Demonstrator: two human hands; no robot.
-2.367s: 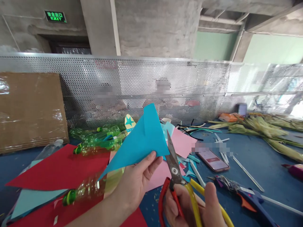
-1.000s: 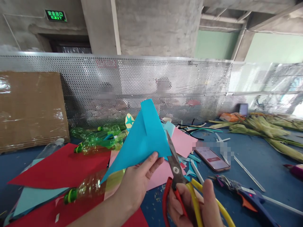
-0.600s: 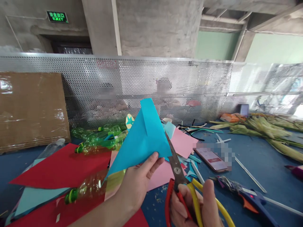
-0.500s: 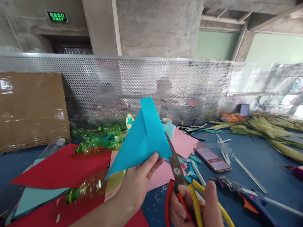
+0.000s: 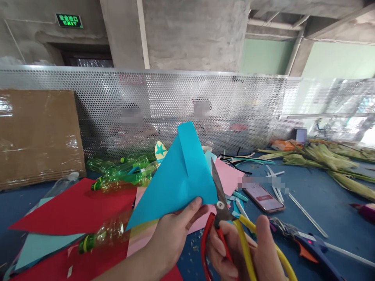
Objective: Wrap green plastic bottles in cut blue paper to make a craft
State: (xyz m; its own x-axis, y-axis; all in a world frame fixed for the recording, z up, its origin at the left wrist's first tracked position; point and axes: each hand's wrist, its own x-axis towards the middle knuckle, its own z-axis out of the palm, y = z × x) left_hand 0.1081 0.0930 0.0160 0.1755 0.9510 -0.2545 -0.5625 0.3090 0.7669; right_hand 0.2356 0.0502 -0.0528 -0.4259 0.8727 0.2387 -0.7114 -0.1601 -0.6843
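Between thumb and fingers, my left hand (image 5: 181,226) pinches the lower edge of a bright blue sheet of paper (image 5: 178,179), which has a narrow folded strip along its upper part. My right hand (image 5: 234,249) is closed around the scissors (image 5: 220,205), one handle red and the other yellow. The dark blades point up and lie at the paper's right edge; part of them is hidden by the paper. Beneath and beyond the blue sheet lie pink paper (image 5: 230,173) and small blue scraps.
Left of my hands are red paper (image 5: 82,207), a clear bottle with a green cap (image 5: 88,244) and green bottles (image 5: 117,177). To the right lie a phone (image 5: 265,199), a glue gun (image 5: 307,242) and corn husks (image 5: 325,158). A perforated metal panel (image 5: 175,93) stands behind.
The blue paper has shifted slightly right and down along with my left hand. The scissors have moved up a little, and their pivot now sits closer to the paper's edge.
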